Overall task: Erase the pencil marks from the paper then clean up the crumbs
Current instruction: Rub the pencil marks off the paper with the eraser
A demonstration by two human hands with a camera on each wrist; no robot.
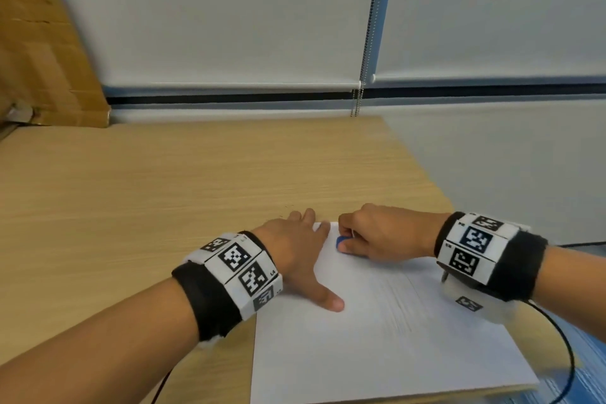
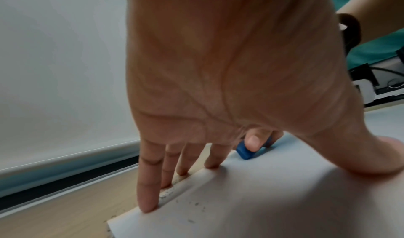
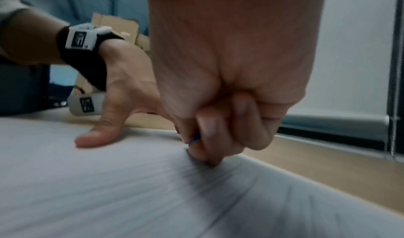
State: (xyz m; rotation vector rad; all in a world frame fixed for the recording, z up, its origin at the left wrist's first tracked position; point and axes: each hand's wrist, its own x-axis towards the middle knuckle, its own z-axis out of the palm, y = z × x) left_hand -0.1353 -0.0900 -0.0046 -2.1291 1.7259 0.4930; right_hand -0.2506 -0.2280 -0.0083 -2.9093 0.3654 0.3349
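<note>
A white sheet of paper lies on the wooden table, with faint pencil lines near its middle. My left hand lies flat with fingers spread over the sheet's far left corner, thumb pressing the paper. My right hand pinches a small blue eraser against the paper near its far edge; the same blue eraser shows under a fingertip in the left wrist view. Dark crumbs are scattered on the corner and along the edge by my left fingers.
The table's right edge runs close beside the paper. A cardboard box stands at the back left. White roller blinds with a bead chain hang behind the table. A black cable trails from my right wrist.
</note>
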